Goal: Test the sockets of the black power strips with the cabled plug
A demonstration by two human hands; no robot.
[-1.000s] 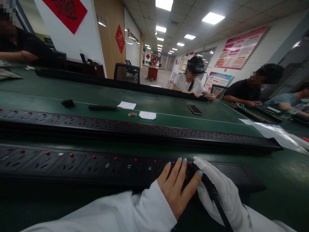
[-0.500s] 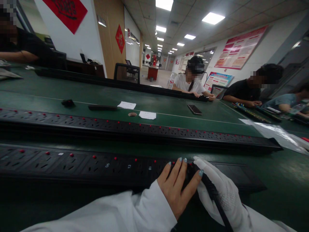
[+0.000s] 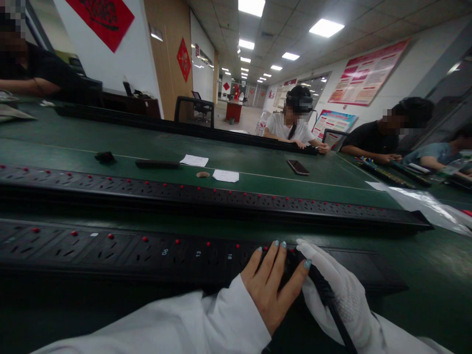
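A long black power strip (image 3: 121, 251) with socket outlets and red buttons lies across the table just in front of me. My left hand (image 3: 267, 287), bare with pale blue nails, rests on its right part, fingers stretched and thumb spread. Close beside it, my right hand (image 3: 341, 292) in a white dotted glove is closed around a black cord (image 3: 326, 290) with a ribbed sleeve. The cord runs down toward the bottom edge. Its front end is dark and mostly hidden between both hands at the strip, so I cannot tell its shape.
A second power strip (image 3: 221, 196) lies behind the first. Farther back are paper slips (image 3: 225, 175), a phone (image 3: 298, 167), a dark flat bar (image 3: 157, 164) and a hole (image 3: 202, 174) in the green table. Clear plastic (image 3: 427, 204) lies right. Several people sit around the table.
The view has shifted very slightly. Both hands keep their places on the strip and the cord.
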